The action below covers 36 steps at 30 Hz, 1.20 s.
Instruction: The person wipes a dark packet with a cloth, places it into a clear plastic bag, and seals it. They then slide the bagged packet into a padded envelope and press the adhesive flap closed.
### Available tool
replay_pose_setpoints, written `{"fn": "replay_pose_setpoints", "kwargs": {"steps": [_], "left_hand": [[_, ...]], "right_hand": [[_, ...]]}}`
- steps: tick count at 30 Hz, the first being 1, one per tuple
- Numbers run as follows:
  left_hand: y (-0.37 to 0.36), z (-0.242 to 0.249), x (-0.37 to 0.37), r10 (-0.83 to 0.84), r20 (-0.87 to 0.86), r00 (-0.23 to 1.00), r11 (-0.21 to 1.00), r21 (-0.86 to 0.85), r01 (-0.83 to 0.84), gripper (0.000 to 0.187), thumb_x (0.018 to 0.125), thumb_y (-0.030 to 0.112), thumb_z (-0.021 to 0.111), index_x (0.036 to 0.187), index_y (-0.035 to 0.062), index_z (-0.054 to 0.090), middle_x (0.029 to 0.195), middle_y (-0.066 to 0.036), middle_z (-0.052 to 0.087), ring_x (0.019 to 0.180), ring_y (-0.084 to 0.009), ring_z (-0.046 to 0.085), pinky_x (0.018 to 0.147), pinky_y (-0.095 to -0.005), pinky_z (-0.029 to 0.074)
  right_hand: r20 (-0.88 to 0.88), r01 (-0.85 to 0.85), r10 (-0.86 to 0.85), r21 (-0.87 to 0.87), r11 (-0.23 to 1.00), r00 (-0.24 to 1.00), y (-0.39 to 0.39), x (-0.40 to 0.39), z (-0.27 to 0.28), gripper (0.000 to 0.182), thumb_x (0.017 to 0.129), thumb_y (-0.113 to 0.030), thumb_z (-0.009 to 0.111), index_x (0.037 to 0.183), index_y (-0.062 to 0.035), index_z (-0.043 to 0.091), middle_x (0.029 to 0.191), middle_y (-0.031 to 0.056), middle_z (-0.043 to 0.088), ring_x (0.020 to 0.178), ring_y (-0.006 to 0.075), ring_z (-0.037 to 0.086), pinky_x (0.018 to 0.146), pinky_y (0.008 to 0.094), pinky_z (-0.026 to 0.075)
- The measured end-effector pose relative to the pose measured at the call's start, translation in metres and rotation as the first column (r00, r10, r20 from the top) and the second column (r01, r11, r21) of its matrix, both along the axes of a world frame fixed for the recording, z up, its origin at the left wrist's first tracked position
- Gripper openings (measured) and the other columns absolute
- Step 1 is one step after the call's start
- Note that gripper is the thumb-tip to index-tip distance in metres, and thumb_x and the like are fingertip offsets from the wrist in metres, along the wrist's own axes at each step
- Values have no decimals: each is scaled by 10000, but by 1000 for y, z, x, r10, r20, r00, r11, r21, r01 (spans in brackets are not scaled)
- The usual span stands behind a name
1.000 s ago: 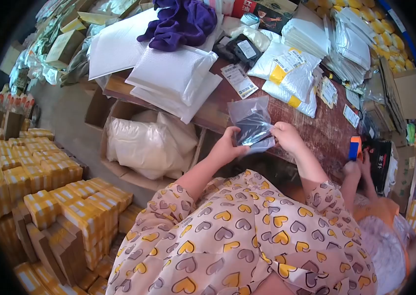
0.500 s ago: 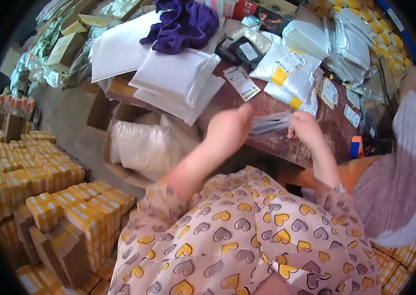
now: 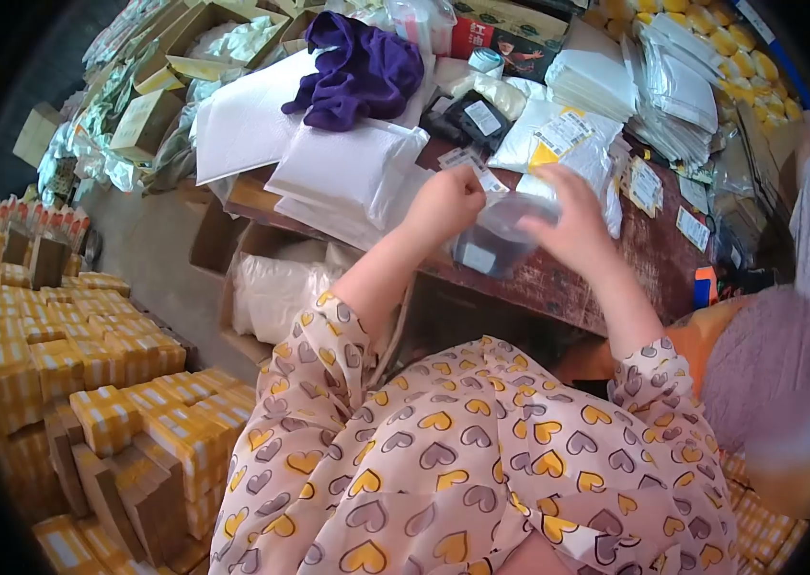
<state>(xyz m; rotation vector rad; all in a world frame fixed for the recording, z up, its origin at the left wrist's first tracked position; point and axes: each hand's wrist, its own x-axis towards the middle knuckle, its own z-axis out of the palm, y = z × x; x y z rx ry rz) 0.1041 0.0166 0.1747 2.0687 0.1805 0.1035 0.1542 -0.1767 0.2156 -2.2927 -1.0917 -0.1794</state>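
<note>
My left hand (image 3: pixel 445 203) is closed, its fingers pinching the edge of a clear plastic bag (image 3: pixel 501 232) over the front of the table. The bag hangs loosely between my hands, with a pale label-like patch on its lower left. My right hand (image 3: pixel 574 218) is spread at the bag's right side, thumb apart from the fingers. Behind my left hand lies a printed label sheet (image 3: pixel 474 169), partly covered by it. White mailer packages with shipping labels (image 3: pixel 558 134) lie just beyond my right hand.
A purple cloth (image 3: pixel 357 72) rests on white padded envelopes (image 3: pixel 338 177) at the left. Black packages (image 3: pixel 472 115) lie farther back, near stacked white mailers (image 3: pixel 592 81). Under the table edge stands an open carton (image 3: pixel 232 316). Yellow-taped boxes (image 3: pixel 79 335) fill the left floor.
The clear bag, stretched between both hands before, now hangs wider and looser. My right hand has opened and risen; my left has moved slightly left. The view has shifted a little.
</note>
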Motion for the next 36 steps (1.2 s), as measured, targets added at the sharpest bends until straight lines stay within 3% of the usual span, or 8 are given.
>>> {"fn": "replay_pose_setpoints", "kwargs": {"steps": [4,7,11,16,20,22,28,36], "left_hand": [[-5,12,-15,2,-24,1000,997,-72,-4,104,735,85,545,730,-19,535,559,-84,554,486,-149,547,465,-284,429],[4,0,-21,65,-84,994,954,-286,-86,101,740,75,546,728,-18,508,568,-79,550,495,-143,549,461,-258,436],[5,-2,-29,49,-103,994,904,-419,-88,97,770,75,556,771,-9,507,582,-65,556,507,-126,543,483,-251,440],[21,-32,-30,-116,73,991,806,-576,137,262,767,137,645,929,-15,507,772,-53,593,706,-107,558,625,-225,443],[15,-50,-26,-126,405,905,978,-102,182,262,771,107,645,990,19,531,801,11,568,758,-72,518,688,-221,426],[10,-54,-21,-142,115,983,687,-704,181,166,774,102,641,901,24,567,770,26,556,726,-62,506,658,-217,419],[7,-54,-18,-10,55,998,659,-750,48,58,787,81,620,772,46,577,706,28,542,656,-56,484,603,-193,390],[9,-54,-22,-25,119,993,584,-804,111,55,801,59,597,817,9,581,777,-2,584,727,-81,534,680,-221,434]], "right_hand": [[21,-118,124,-200,973,992,20,-16,-4,615,582,-317,744,1086,-103,465,1099,119,507,1030,302,479,897,397,357],[-14,-205,205,-30,978,979,23,-23,-4,556,588,-328,742,1023,-98,482,1072,118,513,990,309,490,862,407,372],[166,-185,208,-146,972,964,21,-21,-25,115,643,-119,656,681,-46,577,901,121,545,818,292,541,717,385,435],[-104,-156,138,-188,970,985,16,-22,-23,93,694,-89,620,738,-13,588,810,119,578,751,281,571,661,347,452],[-301,-45,46,12,999,952,11,-21,-29,104,743,-86,599,764,16,595,817,123,598,765,250,585,670,295,450],[-281,-30,22,-26,999,959,9,-25,-27,99,748,-74,595,764,23,591,810,117,598,757,223,585,675,280,445],[-285,48,-102,-190,981,953,-7,-13,-20,117,737,-118,618,748,-3,594,814,105,592,769,264,576,677,314,447],[-384,127,-127,-27,992,915,49,-30,-6,213,729,-127,643,887,7,595,935,119,600,825,187,577,731,290,443]]}}
